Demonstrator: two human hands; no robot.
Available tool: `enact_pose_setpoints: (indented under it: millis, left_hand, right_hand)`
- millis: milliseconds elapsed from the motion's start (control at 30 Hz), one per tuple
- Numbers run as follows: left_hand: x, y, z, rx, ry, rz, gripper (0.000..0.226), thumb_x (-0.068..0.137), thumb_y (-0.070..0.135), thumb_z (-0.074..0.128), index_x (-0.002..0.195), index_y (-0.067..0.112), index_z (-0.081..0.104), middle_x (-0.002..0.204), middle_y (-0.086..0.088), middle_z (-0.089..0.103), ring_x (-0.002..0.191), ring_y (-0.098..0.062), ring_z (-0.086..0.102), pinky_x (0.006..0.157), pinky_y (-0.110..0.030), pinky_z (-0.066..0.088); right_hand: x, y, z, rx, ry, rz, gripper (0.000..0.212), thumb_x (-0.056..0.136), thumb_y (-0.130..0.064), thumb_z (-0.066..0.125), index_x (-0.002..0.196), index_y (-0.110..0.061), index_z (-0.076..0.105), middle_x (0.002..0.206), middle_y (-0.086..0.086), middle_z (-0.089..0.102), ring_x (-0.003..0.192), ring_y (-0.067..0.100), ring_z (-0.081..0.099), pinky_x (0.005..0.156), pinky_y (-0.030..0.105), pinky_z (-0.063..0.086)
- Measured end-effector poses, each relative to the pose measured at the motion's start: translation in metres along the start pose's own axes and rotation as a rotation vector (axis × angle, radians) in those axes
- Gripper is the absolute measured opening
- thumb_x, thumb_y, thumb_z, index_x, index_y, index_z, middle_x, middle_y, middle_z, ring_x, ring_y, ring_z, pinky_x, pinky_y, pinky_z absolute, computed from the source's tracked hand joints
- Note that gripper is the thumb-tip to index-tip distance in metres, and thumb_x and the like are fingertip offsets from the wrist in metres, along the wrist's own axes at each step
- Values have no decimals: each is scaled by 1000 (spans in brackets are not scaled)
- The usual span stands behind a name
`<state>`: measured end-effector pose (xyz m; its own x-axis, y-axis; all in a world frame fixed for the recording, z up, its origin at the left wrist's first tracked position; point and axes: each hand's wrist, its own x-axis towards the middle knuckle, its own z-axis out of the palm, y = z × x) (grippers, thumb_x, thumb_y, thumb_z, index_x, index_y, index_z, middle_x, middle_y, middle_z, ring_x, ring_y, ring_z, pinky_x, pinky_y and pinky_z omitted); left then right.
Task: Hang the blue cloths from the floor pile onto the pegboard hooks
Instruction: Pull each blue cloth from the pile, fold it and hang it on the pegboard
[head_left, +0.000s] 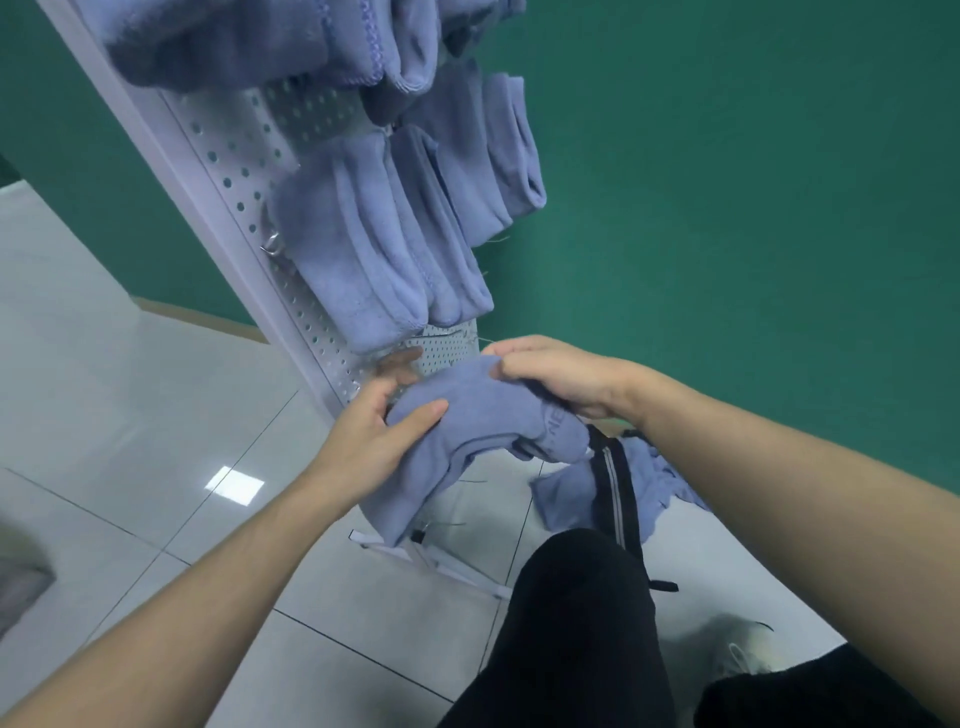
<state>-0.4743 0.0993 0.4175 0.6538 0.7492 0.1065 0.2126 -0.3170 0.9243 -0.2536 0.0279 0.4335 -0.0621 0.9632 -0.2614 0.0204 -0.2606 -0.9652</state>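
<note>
1. The blue cloth (467, 431) being worked on is held up in front of the lower part of the white pegboard (234, 171), bunched at the top and drooping toward the tiled floor (130, 405).
2. The left hand (374, 431) grips the cloth's left side: its thumb lies across the front of the fabric and its fingers go behind it, toward the board.
3. The right hand (556, 374) pinches the cloth's upper edge, fingers curled down over the fabric close to the pegboard face.
4. Just above the hands, a group of hung blue cloths (379, 260) covers the middle of the board, and their bottom ends hang close over the held cloth; more hung cloths (488, 150) sit higher and to the right.
5. A bare metal hook (272, 244) juts from the board at the left edge of the middle group.
6. The floor pile (649, 478) of remaining blue cloths lies behind the right forearm, partly hidden by it and by a black strap (613, 483) with a light stripe.
7. The board's white base foot (457, 566) runs along the floor below the held cloth, beside the person's black-trousered knee (576, 623).
8. A green wall (753, 182) stands behind the board.
</note>
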Motion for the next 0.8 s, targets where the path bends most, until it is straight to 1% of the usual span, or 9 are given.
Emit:
enact_pose_setpoints:
  millis: [67, 167, 233, 367, 433, 533, 633, 700, 800]
  left_hand:
    - [6, -3, -3, 51, 63, -17, 33, 81, 45, 62, 110, 31, 56, 117, 26, 59, 105, 17, 56, 87, -5, 41]
    - [13, -10, -4, 38, 95, -63, 31, 86, 43, 62, 112, 27, 56, 99, 30, 64, 96, 11, 59, 87, -19, 45]
    - [16, -14, -6, 4, 121, -74, 13, 96, 32, 64, 106, 28, 56, 89, 35, 64, 90, 13, 59, 82, -19, 43]
    - [19, -13, -11, -99, 167, -44, 28, 95, 35, 58, 123, 32, 57, 119, 24, 67, 117, 4, 59, 97, -22, 45]
    - [19, -13, -14, -135, 186, -56, 30, 92, 38, 56, 122, 36, 58, 123, 19, 67, 121, -1, 59, 101, -29, 46]
    - [22, -14, -15, -190, 248, -128, 28, 91, 42, 58, 116, 29, 60, 114, 16, 69, 111, -2, 63, 105, -41, 48]
    - [26, -10, -8, -250, 329, -197, 36, 95, 39, 61, 121, 14, 58, 112, 4, 69, 105, -9, 65, 105, -48, 48]
    - [29, -10, -1, -272, 378, -203, 27, 99, 31, 59, 122, 16, 58, 116, 1, 69, 108, -13, 66, 105, -46, 49]
    - [32, -6, 6, -423, 431, -233, 20, 100, 18, 56, 118, 23, 64, 116, 2, 72, 103, -11, 68, 89, -28, 56]
  right_hand:
    - [14, -8, 3, 6, 32, -59, 14, 70, -22, 60, 82, -15, 58, 73, 2, 58, 64, 14, 54, 60, 30, 42]
    - [32, -12, 6, -30, 70, -115, 4, 76, -21, 58, 75, -19, 56, 67, -5, 56, 63, 9, 51, 58, 26, 41]
    - [43, -12, 7, -14, 85, -124, 17, 86, -15, 59, 71, -19, 51, 61, -9, 53, 57, 5, 48, 53, 22, 39]
    - [58, -16, 14, 45, 66, -136, 8, 74, -21, 59, 71, -17, 52, 62, -6, 55, 59, 9, 49, 57, 28, 39]
    - [67, -19, 16, 14, 49, -129, 19, 78, -24, 60, 79, -4, 61, 72, 1, 66, 67, 16, 61, 67, 34, 48]
    - [80, -22, 16, -136, 82, -103, 37, 93, -28, 62, 110, 5, 67, 109, 20, 74, 106, 36, 70, 99, 49, 54]
    - [90, -26, 8, -209, 177, -164, 25, 94, -20, 63, 107, -1, 71, 108, 15, 75, 101, 25, 71, 99, 48, 54]
    - [93, -28, 2, -153, 186, -214, 22, 93, -14, 64, 111, -6, 71, 110, 10, 76, 103, 20, 71, 98, 40, 55]
    - [96, -25, 3, -319, 205, -257, 24, 92, -14, 65, 114, -11, 71, 114, 4, 74, 109, 19, 68, 92, 27, 55]
